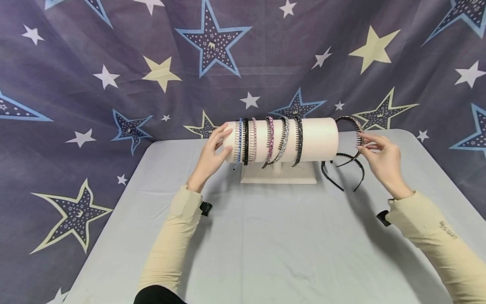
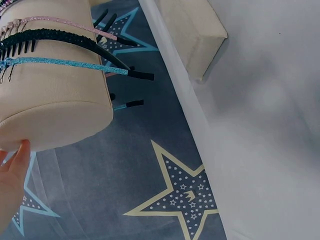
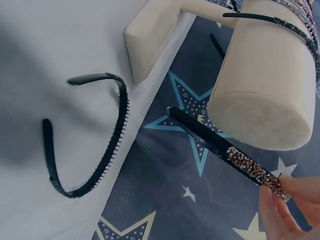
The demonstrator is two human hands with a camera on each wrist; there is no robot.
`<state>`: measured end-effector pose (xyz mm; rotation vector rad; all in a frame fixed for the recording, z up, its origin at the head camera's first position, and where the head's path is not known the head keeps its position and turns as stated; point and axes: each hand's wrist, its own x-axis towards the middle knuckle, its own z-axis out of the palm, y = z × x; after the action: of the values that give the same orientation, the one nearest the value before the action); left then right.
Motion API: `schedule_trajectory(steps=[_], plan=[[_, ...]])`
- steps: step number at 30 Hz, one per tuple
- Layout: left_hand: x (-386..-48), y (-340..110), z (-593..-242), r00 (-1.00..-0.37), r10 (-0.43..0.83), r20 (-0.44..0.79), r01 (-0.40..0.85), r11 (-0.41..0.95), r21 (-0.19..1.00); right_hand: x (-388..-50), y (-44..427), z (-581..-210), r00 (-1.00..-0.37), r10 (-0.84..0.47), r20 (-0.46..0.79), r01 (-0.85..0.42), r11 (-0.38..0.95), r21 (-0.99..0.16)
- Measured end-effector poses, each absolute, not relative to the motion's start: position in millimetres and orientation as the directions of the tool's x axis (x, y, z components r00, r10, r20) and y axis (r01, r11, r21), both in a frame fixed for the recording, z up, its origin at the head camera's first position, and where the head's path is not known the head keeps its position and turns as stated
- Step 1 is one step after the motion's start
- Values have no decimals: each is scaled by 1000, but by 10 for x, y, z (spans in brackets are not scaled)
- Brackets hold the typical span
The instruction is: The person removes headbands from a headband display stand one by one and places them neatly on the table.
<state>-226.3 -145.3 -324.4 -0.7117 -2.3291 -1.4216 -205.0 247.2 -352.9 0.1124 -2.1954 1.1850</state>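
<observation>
Near the far edge of the pale tabletop [image 1: 243,236], toward its right corner, the right hand [image 1: 383,160] pinches a beaded headband [image 3: 237,157]; the left hand [image 1: 210,158] grips a cream roll's [image 1: 319,137] left end. Behind hangs star-printed cloth [image 1: 262,55]. Sleeve lettering [image 1: 448,230] is unreadable.

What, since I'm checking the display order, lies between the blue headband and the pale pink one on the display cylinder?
Only a black toothed headband, round the display cylinder; the head and left wrist views both show it.
</observation>
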Motion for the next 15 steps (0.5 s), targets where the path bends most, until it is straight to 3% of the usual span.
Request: schedule_trajectory(steps=[7, 15], plan=[[-2232, -1434, -3201, -830, 243, 503, 558, 384, 736, -2023, 2587, -3527, -804, 236, 546, -340, 570, -747], [-2463, -1531, -3442, -827, 243, 507, 562, 371, 739, -2016, 2747, -3563, -825, 256, 504, -301, 556, -775]])
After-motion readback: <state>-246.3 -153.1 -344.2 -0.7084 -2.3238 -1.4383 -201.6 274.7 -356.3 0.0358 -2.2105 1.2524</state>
